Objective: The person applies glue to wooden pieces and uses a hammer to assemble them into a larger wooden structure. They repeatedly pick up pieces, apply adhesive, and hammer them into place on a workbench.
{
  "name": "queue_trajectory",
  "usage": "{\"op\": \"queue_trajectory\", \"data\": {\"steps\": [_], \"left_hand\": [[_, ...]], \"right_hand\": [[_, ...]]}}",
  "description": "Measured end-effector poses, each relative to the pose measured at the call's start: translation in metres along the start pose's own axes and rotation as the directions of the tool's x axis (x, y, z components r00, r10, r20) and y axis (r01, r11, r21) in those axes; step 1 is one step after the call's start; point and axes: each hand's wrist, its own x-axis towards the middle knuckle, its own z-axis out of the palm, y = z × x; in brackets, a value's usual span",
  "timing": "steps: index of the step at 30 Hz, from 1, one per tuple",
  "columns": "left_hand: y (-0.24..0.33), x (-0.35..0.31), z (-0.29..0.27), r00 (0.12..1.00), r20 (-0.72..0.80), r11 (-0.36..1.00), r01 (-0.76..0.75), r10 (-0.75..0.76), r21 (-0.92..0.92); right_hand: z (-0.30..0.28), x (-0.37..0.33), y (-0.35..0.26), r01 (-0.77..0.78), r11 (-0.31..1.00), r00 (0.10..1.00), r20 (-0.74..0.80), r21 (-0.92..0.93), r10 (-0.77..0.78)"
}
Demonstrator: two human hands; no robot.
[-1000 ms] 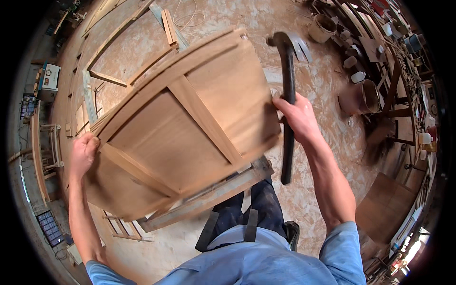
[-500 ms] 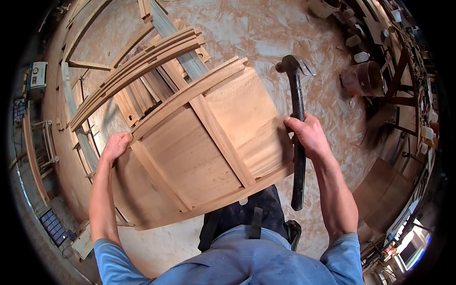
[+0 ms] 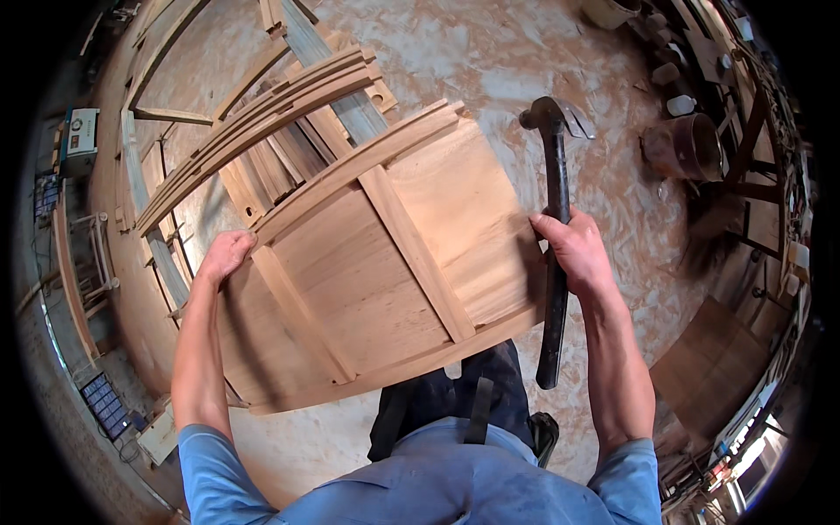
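In front of my waist hangs a framed wooden panel (image 3: 343,262), with pale rails along its long edges, two crosspieces and thin boards set between them. My left hand (image 3: 226,255) is closed round the panel's far rail near its left end. My right hand (image 3: 577,250) is closed round the black handle of a claw hammer (image 3: 556,175), which stands head away from me beside the panel's right edge. The thumb lies over the handle, while the other fingers are mostly hidden. Whether they also grip the panel's edge I cannot tell.
Beyond the panel, a stack of wooden strips (image 3: 262,136) lies across a weathered beam (image 3: 359,118). Long timber frames (image 3: 157,66) reach away to the far left. A stained bucket (image 3: 682,147) stands at the right by a cluttered bench. A brown board (image 3: 710,367) lies at lower right.
The view has shifted a little. The panel's left end has risen slightly along with my left hand; both hands keep their hold, and the hammer stays in my right hand.
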Motion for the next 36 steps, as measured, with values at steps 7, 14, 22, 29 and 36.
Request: {"op": "queue_trajectory", "data": {"steps": [7,14,22,29,36], "left_hand": [[0.011,0.032,0.005,0.989,-0.033,0.99,-0.142,0.142,0.017],[0.136,-0.017,0.029,0.72,-0.567,0.914,-0.274,0.4,0.298],[0.33,-0.034,0.152,0.916,-0.401,0.998,0.049,-0.027,0.044],[0.335,-0.032,0.145,0.961,-0.275,0.99,0.06,-0.022,0.13],[0.347,-0.028,0.141,0.961,-0.271,0.988,0.085,-0.047,0.127]], "right_hand": [[-0.018,0.02,-0.007,0.02,0.997,0.998,-0.068,0.073,-0.015],[-0.024,0.028,0.006,-0.007,0.985,1.0,-0.024,0.172,0.011],[-0.03,0.025,0.003,-0.029,0.977,0.998,0.056,0.21,0.017],[-0.035,0.028,0.008,-0.008,0.981,0.995,0.095,0.195,-0.011],[-0.036,0.032,0.008,-0.03,0.967,0.99,0.139,0.252,-0.006]]}}
